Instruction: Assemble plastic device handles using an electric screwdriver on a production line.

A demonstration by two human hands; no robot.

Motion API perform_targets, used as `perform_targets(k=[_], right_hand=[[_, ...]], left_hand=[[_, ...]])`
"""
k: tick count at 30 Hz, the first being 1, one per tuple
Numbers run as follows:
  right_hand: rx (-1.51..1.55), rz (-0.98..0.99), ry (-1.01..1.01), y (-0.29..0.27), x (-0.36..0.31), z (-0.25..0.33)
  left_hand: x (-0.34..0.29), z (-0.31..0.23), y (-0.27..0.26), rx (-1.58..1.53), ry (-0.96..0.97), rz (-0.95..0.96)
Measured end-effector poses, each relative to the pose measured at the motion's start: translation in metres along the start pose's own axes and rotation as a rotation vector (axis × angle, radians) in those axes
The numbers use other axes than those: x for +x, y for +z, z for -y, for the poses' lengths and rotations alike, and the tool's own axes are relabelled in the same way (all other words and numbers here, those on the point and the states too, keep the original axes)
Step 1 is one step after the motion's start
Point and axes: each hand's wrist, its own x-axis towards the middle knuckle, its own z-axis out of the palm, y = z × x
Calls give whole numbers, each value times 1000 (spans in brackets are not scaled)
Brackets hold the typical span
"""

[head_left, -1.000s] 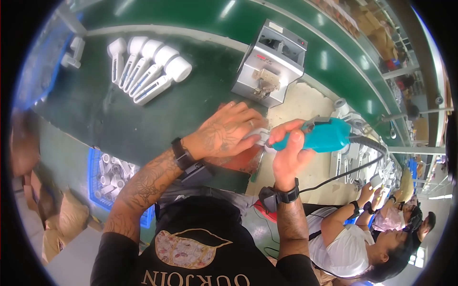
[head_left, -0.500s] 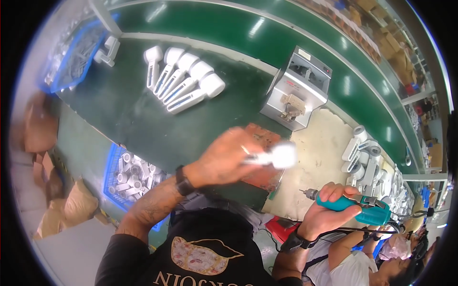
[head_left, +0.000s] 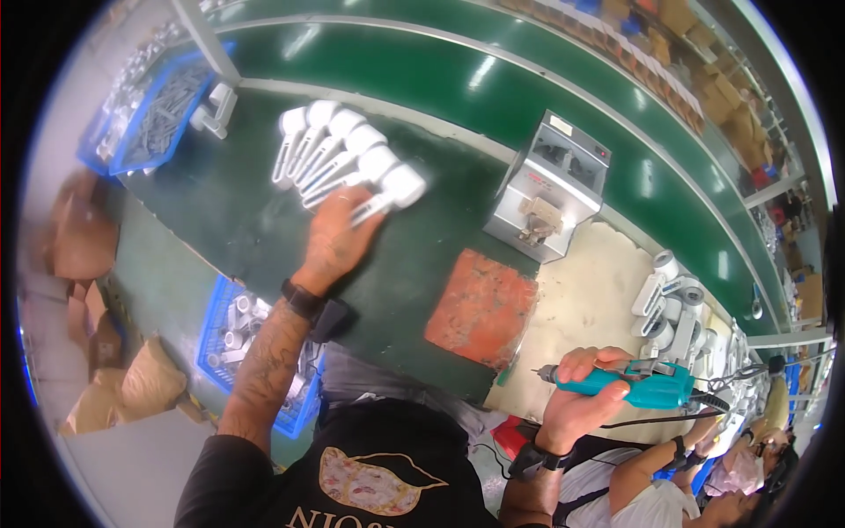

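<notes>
My left hand (head_left: 339,236) is at the near end of a fanned row of white round-headed handheld units. Its fingers close on the handle of the nearest unit (head_left: 403,187), which is blurred and lies beside the others. The rest of the row (head_left: 326,145) rests on the dark green tabletop, heads pointing away from me and handles toward me. On the right, my right hand (head_left: 581,405) is wrapped round a teal electric screwdriver (head_left: 629,385), its bit pointing left. A reddish pad (head_left: 484,308) lies between my hands with nothing on it.
A grey machine (head_left: 554,185) stands at the back. Several grey-and-white units (head_left: 673,304) are heaped at the right. One blue basket (head_left: 209,356) of parts sits below the table's left edge, another (head_left: 163,114) at the far left. A co-worker (head_left: 634,488) is at lower right.
My left hand has carried the white unit from above the reddish pad, left and away from me, to the row. The screwdriver has shifted slightly left.
</notes>
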Motion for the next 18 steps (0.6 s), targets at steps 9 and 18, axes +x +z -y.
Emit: perform_targets(k=[9, 18], right_hand=[[-2, 51, 149, -3, -9, -1], [19, 23, 169, -21, -15, 6]], left_hand=[[23, 44, -19, 4, -129, -13], [21, 45, -12, -24, -123, -4]])
